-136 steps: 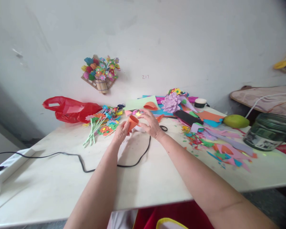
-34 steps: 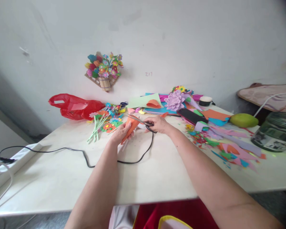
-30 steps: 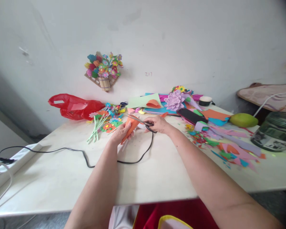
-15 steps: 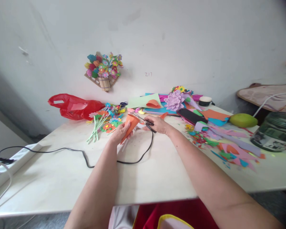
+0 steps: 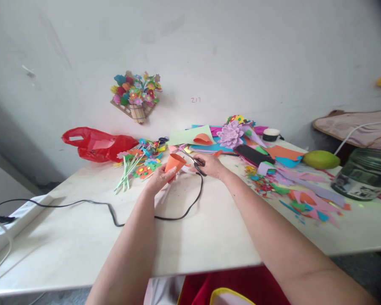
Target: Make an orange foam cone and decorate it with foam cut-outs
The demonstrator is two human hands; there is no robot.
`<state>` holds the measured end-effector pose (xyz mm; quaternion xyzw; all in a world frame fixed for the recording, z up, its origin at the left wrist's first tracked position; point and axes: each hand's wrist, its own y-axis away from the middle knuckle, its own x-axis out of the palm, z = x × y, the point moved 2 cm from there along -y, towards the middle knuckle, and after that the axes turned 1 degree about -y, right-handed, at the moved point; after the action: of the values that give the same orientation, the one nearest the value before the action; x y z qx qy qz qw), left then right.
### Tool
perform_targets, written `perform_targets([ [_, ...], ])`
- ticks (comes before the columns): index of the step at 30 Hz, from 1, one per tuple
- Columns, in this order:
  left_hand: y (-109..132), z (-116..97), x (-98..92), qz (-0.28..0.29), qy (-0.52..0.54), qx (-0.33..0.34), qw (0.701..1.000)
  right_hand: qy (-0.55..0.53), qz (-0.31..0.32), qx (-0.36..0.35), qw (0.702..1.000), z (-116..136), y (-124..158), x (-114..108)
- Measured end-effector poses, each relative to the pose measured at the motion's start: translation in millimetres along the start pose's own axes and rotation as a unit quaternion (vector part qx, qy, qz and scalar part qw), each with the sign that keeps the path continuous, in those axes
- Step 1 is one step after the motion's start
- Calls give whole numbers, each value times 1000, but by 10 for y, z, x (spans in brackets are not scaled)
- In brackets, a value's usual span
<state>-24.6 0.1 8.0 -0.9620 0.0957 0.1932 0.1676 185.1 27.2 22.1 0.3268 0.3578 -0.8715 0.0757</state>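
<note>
My left hand (image 5: pixel 162 177) is wrapped round an orange foam-sheet cone (image 5: pixel 175 162), its wide mouth tilted up and facing me. In my right hand (image 5: pixel 210 165) is a pair of scissors (image 5: pixel 199 167), fingers closed on the dark handles. The blades point up and left, just beyond the cone's rim; whether they touch it I cannot tell. Under the hands a white tool with a black cord (image 5: pixel 195 199) is mostly hidden. Left of my left hand lie pale green stems (image 5: pixel 126 171) and foam flowers (image 5: pixel 142 171).
A red plastic bag (image 5: pixel 98 146) lies at the back left. Foam sheets (image 5: pixel 190 136), a lilac flower (image 5: pixel 231 134) and a black phone (image 5: pixel 253 155) are at the back. Foam scraps (image 5: pixel 311 203), a green fruit (image 5: pixel 321 159) and a glass jar (image 5: pixel 363 176) occupy the right. A power strip (image 5: pixel 22 218) sits left.
The cone has turned, so its open mouth shows more. The scissors have drawn slightly away from its rim toward the right. The whole view has shifted a little.
</note>
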Motion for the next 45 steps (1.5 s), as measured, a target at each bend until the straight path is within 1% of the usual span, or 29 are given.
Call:
perform_targets([
  [3,10,-34,-1,0,-16,-2,1000,14,-2,8,1000,-5,-1,6],
  [6,-11,5,-9,-16,-12,-3,1000,31,-12,48,998,-37,-6,-3],
  [9,-57,89,-32,-77,13,-5,997,82,-55,133,986,-126,-3,-60],
  [11,-83,130,-49,-124,26,-16,992,137,-76,194,968,-208,10,-115],
  [12,-93,141,-54,-142,28,-22,989,162,-76,221,959,-251,18,-141],
  [14,-105,145,-62,-166,31,-31,985,201,-55,266,941,-335,37,-178],
  [17,-122,147,-69,-185,42,-37,981,249,-4,322,913,-433,67,-202],
  [20,-144,174,-69,-196,63,-29,978,295,28,353,887,-473,98,-208],
  [23,-153,203,-55,-199,79,-16,977,313,45,368,875,-490,127,-211],
  [28,-134,208,-18,-176,96,1,980,317,48,398,859,-507,149,-212],
  [30,-128,203,-15,-183,92,-6,979,335,39,390,857,-479,143,-208],
  [33,-127,184,-11,-185,88,-15,979,373,17,349,859,-407,127,-198],
  [35,-125,164,-8,-183,103,-13,978,373,30,348,859,-386,126,-186],
  [37,-119,153,-9,-189,124,-15,974,363,54,368,854,-393,135,-178],
  [39,-110,154,-9,-190,144,-18,971,364,52,367,854,-406,138,-177],
  [40,-107,158,-7,-186,155,-18,970,368,42,345,862,-408,134,-172],
  [42,-103,171,-1,-170,173,-15,970,366,37,262,892,-407,119,-133],
  [43,-102,179,1,-161,179,-14,971,355,48,212,909,-408,113,-96],
  [45,-103,194,5,-143,183,-11,973,317,106,123,934,-423,111,6],
])
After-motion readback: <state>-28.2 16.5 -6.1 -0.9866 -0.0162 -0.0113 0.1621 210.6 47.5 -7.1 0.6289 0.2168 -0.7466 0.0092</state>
